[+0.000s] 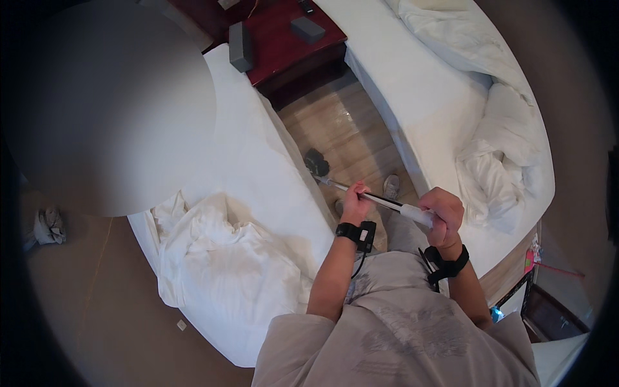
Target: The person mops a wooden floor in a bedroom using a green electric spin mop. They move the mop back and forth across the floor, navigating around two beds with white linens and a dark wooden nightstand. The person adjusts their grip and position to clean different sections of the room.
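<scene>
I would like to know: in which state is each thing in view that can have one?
Left hand: closed around the pole
Right hand: closed around the white handle
Pole: slanted, held by both hands
Left duvet: crumpled
Right duvet: bunched up
Left wrist strap: fastened
Right wrist strap: fastened
Nightstand: bearing grey blocks

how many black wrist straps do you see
2: the left strap circles the wrist of the left hand, the right strap that of the right hand.
</scene>
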The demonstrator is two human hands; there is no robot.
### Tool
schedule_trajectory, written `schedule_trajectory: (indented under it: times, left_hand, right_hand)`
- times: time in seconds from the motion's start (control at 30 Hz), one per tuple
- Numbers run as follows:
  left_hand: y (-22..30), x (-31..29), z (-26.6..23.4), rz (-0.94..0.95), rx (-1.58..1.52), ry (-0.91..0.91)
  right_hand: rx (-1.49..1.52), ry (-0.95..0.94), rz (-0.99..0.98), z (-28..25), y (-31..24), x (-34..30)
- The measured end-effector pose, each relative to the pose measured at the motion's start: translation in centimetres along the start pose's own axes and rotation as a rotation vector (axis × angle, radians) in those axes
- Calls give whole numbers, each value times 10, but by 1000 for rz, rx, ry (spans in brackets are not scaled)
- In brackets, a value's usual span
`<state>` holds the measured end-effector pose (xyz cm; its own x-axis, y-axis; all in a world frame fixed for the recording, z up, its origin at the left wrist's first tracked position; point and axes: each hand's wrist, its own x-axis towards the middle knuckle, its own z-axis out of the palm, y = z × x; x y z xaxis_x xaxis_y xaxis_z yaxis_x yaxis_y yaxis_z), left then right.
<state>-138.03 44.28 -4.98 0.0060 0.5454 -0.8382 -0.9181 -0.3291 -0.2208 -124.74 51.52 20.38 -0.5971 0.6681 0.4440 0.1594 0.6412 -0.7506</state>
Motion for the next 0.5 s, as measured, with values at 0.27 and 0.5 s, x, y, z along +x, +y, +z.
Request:
schedule_trajectory:
  times: [0.27,0.5]
  left_hand:
    - [-7,97,-46,515,882,-439]
    - [-86,90,-34,-219,230,91]
  right_hand:
    - [-167,-425,565,-43,-3,41]
    - [-574,-1292,655,-72,95,-21]
